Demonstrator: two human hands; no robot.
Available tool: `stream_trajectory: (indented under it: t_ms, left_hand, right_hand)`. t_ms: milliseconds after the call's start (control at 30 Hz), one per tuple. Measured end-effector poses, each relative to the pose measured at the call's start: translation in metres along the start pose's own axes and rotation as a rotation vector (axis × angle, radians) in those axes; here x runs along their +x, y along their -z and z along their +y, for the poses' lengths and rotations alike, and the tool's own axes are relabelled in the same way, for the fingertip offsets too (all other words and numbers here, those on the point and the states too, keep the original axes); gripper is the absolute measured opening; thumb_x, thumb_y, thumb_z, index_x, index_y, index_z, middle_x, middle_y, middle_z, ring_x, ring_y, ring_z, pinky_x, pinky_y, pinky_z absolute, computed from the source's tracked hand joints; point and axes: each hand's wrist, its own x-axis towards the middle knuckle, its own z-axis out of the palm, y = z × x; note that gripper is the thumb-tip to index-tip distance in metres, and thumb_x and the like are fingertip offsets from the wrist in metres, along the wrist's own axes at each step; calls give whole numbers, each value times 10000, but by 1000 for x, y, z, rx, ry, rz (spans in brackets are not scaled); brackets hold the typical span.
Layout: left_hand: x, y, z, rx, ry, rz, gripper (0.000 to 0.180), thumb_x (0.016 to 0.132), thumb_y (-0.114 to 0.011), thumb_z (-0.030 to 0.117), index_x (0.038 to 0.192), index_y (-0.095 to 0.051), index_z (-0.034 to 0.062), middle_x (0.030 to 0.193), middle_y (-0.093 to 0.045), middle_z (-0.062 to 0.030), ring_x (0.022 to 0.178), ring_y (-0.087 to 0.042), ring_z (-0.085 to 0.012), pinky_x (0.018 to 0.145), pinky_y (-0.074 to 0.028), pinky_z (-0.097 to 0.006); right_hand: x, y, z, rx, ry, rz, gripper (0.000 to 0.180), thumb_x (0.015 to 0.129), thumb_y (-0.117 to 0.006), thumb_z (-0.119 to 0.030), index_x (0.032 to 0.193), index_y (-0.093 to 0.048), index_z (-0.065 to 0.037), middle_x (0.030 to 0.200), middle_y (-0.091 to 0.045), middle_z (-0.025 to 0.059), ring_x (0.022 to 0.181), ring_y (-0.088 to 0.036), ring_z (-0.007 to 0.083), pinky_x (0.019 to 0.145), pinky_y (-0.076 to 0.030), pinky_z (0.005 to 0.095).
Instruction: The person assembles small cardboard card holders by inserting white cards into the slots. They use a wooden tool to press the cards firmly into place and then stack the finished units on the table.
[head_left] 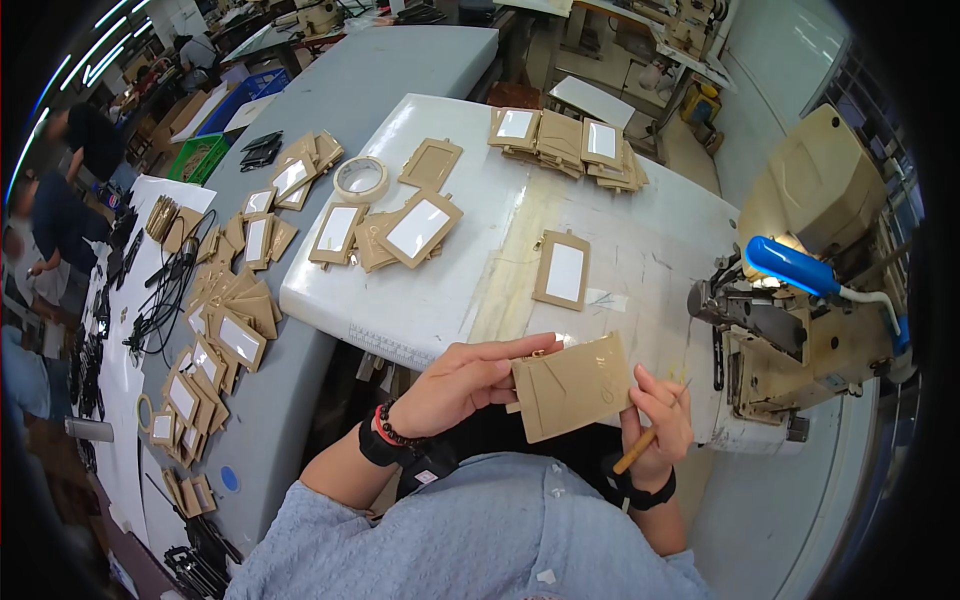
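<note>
A tan card holder (575,390) with card slots and a stamped mark is held up in front of me, tilted. My left hand (465,380) grips its left edge, the thumb and fingers around a corner with a small metal loop. At its right edge, the fingertips of my right hand (655,420) touch the holder. Tucked in that same hand is an awl (636,452), its wooden handle pointing down and its thin tip showing above the fingers. Another tan holder with a clear window (563,270) lies flat on the white table just beyond my hands.
A sewing machine (800,330) with a blue lamp (792,265) stands at the right. Stacked holders (575,145) sit at the table's far edge, beside a tape roll (361,178) and more holders (415,230). Many others (235,335) cover the grey table; people (65,220) work far left.
</note>
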Motion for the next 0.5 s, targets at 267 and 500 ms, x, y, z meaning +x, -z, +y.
stream_trajectory:
  t_ms: [267, 500]
  left_hand:
    - [7, 7, -7, 140, -29, 98, 515, 920, -427, 5, 1423, -347, -72, 1349, -505, -224, 1158, -577, -245, 904, -504, -325]
    - [13, 6, -17, 398, -1, 254, 510, 899, -618, 15, 1371, -438, -54, 1102, -642, -101, 983, -606, -105, 850, -511, -245]
  right_hand:
    - [2, 2, -3, 471, -470, -312, 214, 732, -755, 39, 916, -652, 3, 917, -714, 120, 707, -611, 175, 673, -482, 262]
    - [-8, 4, 3, 1033, -1116, -484, 124, 827, -742, -37, 848, -624, -3, 817, -667, 39, 705, -584, 53, 657, -461, 179]
